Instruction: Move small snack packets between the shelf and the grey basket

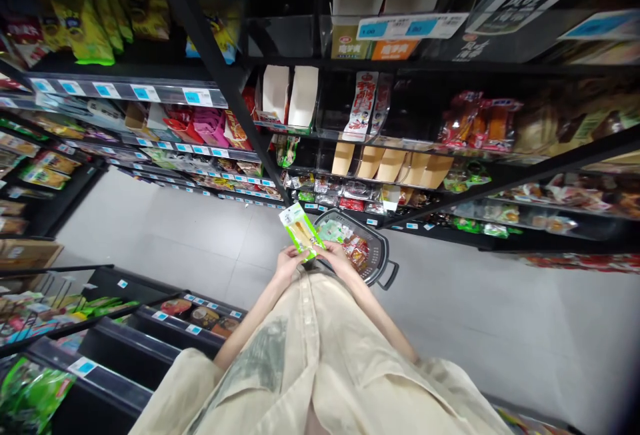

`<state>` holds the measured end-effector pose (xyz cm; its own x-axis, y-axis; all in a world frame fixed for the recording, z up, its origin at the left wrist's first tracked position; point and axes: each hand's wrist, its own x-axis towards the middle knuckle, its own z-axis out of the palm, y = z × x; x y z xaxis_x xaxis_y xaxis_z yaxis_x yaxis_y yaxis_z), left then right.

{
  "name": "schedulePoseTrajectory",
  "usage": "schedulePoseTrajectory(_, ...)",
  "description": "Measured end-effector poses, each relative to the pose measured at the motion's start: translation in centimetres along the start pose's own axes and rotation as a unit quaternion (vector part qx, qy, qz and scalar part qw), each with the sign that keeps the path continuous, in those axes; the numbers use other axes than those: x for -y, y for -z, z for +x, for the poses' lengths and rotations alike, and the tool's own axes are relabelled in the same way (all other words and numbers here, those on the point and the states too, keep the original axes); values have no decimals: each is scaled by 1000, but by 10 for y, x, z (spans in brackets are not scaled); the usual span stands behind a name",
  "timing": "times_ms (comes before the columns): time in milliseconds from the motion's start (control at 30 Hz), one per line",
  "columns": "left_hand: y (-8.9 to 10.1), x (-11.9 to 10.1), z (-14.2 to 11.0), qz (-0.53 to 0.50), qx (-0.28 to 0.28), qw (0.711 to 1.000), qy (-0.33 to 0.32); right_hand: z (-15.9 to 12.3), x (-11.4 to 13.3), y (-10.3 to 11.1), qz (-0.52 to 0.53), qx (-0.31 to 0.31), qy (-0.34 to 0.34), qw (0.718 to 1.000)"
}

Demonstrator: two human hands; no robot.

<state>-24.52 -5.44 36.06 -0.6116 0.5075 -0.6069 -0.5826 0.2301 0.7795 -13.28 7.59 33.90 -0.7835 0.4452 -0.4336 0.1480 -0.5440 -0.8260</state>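
Note:
Between my two hands I hold a small green and white snack packet [301,229], tilted, its printed front facing up at me. My left hand [289,263] pinches its lower left edge. On the lower right corner, the fingers of my right hand [334,256] are closed. Just beyond and to the right of my hands, a dark shopping basket [381,255] stands on the floor. Several packets [354,248], some red and some pale green, lie inside it. My right forearm hides part of the basket's near side.
Ahead, black shelves [295,135] carry bagged snacks, open cartons [390,165] and price tags. Yellow bags [83,18] hang at the upper left. A lower display rack [145,335] stands close on my left. Grey tiled floor [200,235] runs between the shelving.

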Motion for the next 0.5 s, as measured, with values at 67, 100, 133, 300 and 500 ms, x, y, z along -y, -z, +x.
schedulePoseTrajectory(67,5,-6,3,26,3,1000,0,6,0,-9,22,-3,3,1000)
schedulePoseTrajectory(100,7,-10,6,40,7,999,-1,10,-1,-12,30,-5,8,1000)
schedulePoseTrajectory(133,10,-14,10,54,11,998,-3,16,-1,-15,37,-6,13,999)
schedulePoseTrajectory(300,21,-41,50,170,81,982,14,57,-13,-15,115,-56,34,991)
schedulePoseTrajectory(500,40,-80,119,505,213,836,27,114,-53,4,145,-313,31,938)
